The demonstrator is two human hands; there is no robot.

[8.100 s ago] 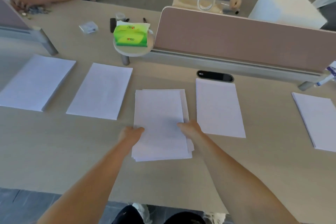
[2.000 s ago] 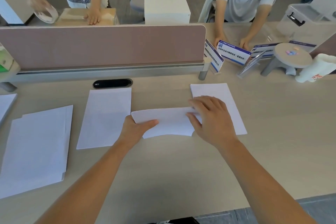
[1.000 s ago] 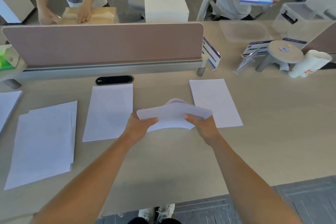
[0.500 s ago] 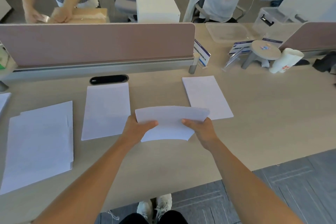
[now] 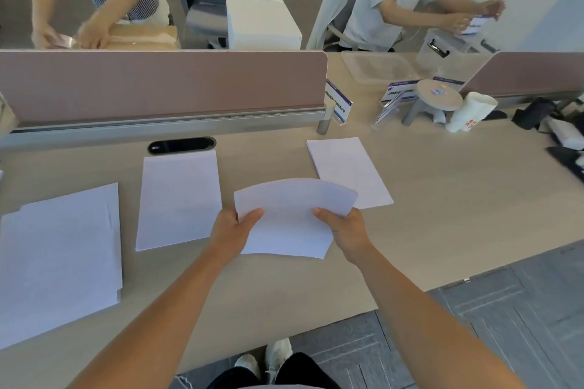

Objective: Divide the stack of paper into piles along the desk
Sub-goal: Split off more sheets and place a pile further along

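Above the desk [image 5: 442, 205], between the middle pile [image 5: 180, 199] and the right pile [image 5: 347, 167], a bowed sheaf [image 5: 290, 215] hangs clear of the surface. Left hand [image 5: 232, 230] and right hand [image 5: 346, 230] each have a pinching grip on its side edges, thumbs on top. Held only there, the sheets could slide apart and spill onto either pile, mixing them, if one grip slackens.

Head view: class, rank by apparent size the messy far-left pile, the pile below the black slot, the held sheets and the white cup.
1. Messy far-left pile, though nearness enlarges it.
2. Pile below the black slot and held sheets: too alike to rank.
3. White cup.
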